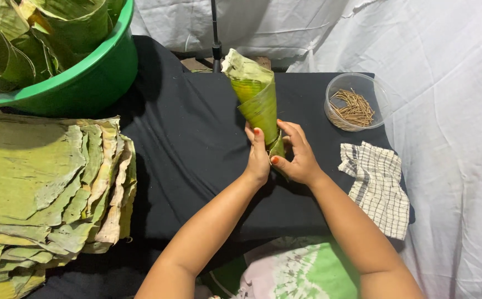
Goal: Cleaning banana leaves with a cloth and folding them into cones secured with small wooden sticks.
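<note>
- Leaf cone (258, 98), far centre: smooth, faintly glossy green leaf, paler matt outside.
- Leaf stack (47, 188), left: dry, matt, frayed edges.
- Basin (94, 83), far left: glossy green plastic.
- Bowl (357, 102), far right: clear plastic, thin wooden sticks (352, 108) inside.
- Table cover (196, 160): matt black cloth.
- Checked towel (378, 185), right: woven cloth.

Green banana-leaf cone (257, 97), rolled, narrow end down, above black cloth

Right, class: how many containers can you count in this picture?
2: a green basin of leaves at the top left, and a clear bowl of sticks at the top right. None seems hidden.
</note>
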